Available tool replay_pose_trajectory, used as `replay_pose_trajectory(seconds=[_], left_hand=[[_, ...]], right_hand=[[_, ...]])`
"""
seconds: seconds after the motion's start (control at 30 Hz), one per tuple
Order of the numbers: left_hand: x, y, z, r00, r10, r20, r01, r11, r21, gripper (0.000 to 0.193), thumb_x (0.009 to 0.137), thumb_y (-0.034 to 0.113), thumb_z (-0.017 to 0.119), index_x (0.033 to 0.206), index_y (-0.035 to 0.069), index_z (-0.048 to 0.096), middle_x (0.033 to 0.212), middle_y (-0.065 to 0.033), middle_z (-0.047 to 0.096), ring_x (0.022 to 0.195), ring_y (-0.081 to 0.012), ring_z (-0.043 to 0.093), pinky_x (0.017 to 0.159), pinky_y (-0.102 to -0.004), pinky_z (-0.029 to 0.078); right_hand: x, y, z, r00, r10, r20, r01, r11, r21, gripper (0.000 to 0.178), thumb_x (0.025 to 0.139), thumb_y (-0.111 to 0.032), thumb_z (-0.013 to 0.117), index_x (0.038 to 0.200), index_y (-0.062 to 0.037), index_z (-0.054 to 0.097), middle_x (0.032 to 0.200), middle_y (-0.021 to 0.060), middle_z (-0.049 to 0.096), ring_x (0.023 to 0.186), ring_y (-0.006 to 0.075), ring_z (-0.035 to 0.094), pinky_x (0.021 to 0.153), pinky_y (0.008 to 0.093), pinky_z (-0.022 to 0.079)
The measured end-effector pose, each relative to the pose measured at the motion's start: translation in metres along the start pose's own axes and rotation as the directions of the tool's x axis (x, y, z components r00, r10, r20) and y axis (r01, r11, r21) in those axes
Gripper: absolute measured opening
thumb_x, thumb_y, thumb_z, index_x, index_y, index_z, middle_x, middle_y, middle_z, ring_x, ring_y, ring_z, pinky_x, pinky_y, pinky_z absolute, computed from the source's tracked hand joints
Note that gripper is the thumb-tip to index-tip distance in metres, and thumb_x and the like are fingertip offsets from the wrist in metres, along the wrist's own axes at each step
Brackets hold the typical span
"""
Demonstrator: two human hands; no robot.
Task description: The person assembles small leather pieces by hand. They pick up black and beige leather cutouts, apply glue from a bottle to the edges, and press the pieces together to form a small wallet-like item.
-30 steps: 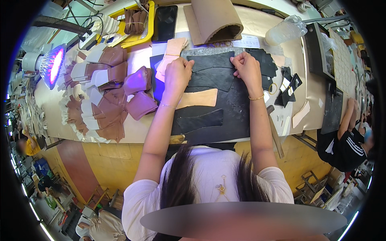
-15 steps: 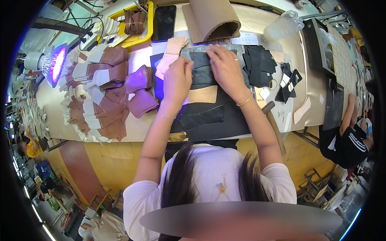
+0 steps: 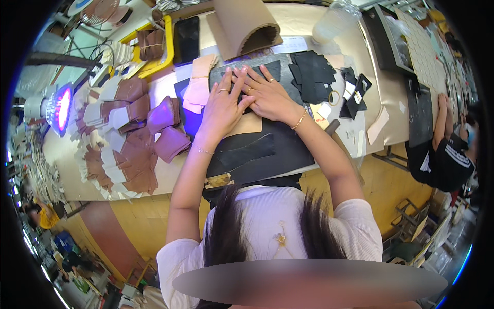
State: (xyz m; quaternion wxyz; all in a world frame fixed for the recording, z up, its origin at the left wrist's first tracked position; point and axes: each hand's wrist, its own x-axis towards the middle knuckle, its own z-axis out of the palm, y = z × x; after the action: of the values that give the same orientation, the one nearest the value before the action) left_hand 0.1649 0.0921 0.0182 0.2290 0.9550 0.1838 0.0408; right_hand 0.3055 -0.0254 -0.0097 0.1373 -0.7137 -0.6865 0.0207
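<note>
My left hand (image 3: 222, 108) lies flat with its fingers spread on dark leather pieces on a grey slab (image 3: 293, 88). Beside it, my right hand (image 3: 270, 97) presses flat too, fingers stretched out, its fingertips meeting those of the left. A corner of a black leather piece (image 3: 271, 71) shows beyond the right fingers; most of the leather is hidden under both palms. Just below the hands sits a tan piece (image 3: 248, 125). Nearer to me, a black leather strip (image 3: 246, 152) rests on a black mat (image 3: 288, 154). Pale pink pieces (image 3: 197, 87), banded together, lie left of my left hand.
Black cut pieces (image 3: 313, 73) are stacked to the right, near a wooden-handled tool (image 3: 333, 126). Brown leather bundles (image 3: 135, 147) fill the left side, beside a glowing purple lamp (image 3: 60, 110). Behind stand a yellow tray (image 3: 169, 46), a phone (image 3: 186, 41), a brown roll (image 3: 242, 28) and a clear plastic container (image 3: 334, 23).
Both hands have gone from bent fingers at the black leather's edges to lying flat on it, closer together. The whole view has shifted slightly.
</note>
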Motion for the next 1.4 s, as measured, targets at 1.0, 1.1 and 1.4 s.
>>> replay_pose_trajectory(seconds=[1.0, 1.1, 1.4], left_hand=[[-0.078, 0.019, -0.054, 0.796, -0.202, -0.57, -0.007, 0.939, -0.343, 0.034, 0.098, 0.022, 0.06, 0.125, 0.001, 0.061, 0.129, -0.018, 0.057, 0.121, -0.0352, 0.052, 0.103, -0.0424, 0.04], [-0.098, 0.023, -0.047, 0.819, -0.193, -0.54, -0.013, 0.935, -0.354, 0.033, 0.098, 0.022, 0.061, 0.123, 0.002, 0.063, 0.129, -0.0163, 0.057, 0.121, -0.0339, 0.051, 0.104, -0.0427, 0.039], [-0.116, 0.031, -0.043, 0.827, -0.22, -0.517, -0.015, 0.911, -0.412, 0.033, 0.097, 0.022, 0.063, 0.123, 0.003, 0.063, 0.129, -0.0155, 0.057, 0.121, -0.0324, 0.052, 0.103, -0.0416, 0.04]], right_hand=[[-0.047, 0.05, -0.053, 0.77, 0.619, -0.158, -0.638, 0.739, -0.216, 0.019, 0.085, -0.023, 0.07, 0.081, -0.0042, 0.069, 0.087, 0.0144, 0.066, 0.079, 0.0353, 0.069, 0.071, 0.044, 0.056], [-0.038, 0.044, -0.044, 0.736, 0.645, -0.208, -0.675, 0.671, -0.309, 0.013, 0.083, -0.016, 0.067, 0.081, -0.004, 0.069, 0.086, 0.0142, 0.066, 0.077, 0.0367, 0.069, 0.069, 0.0449, 0.057], [-0.061, 0.077, -0.061, 0.614, 0.768, -0.18, -0.761, 0.637, 0.122, 0.019, 0.077, -0.021, 0.067, 0.078, -0.0019, 0.068, 0.081, 0.0185, 0.071, 0.077, 0.0354, 0.07, 0.073, 0.0424, 0.055]])
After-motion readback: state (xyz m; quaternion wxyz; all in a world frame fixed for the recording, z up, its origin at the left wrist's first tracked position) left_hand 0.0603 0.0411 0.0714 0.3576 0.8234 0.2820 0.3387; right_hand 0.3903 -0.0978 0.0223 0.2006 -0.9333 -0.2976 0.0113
